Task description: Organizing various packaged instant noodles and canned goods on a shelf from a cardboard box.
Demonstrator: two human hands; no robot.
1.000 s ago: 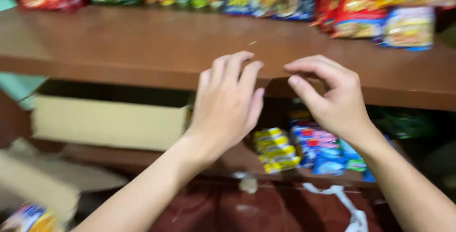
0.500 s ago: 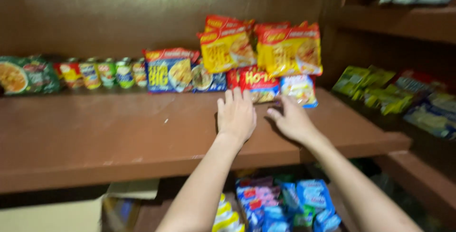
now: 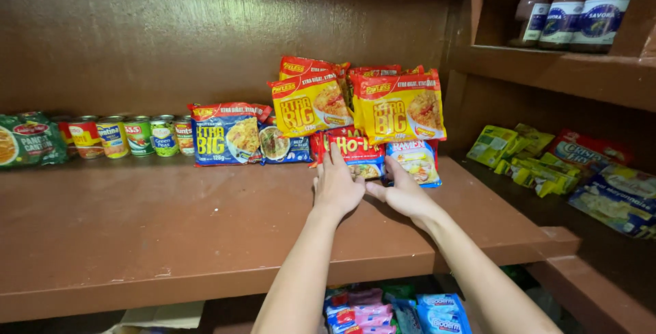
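Both hands lie flat on the shelf (image 3: 171, 238), fingers spread, grasping nothing; the left hand (image 3: 336, 187) touches the red packet (image 3: 355, 153), the right hand (image 3: 403, 194) the blue packet (image 3: 415, 162). Both packets stand at the row's front under yellow packets (image 3: 355, 105), not yet lifted.

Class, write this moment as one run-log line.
left hand: on red noodle packet | right hand: at blue noodle packet | brown shelf

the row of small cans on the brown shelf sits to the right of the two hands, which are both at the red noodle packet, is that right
Not quite. The head view shows the row of small cans to the left of the hands, not the right. The rest holds: the left hand and right hand are both at the red noodle packet on the brown shelf.
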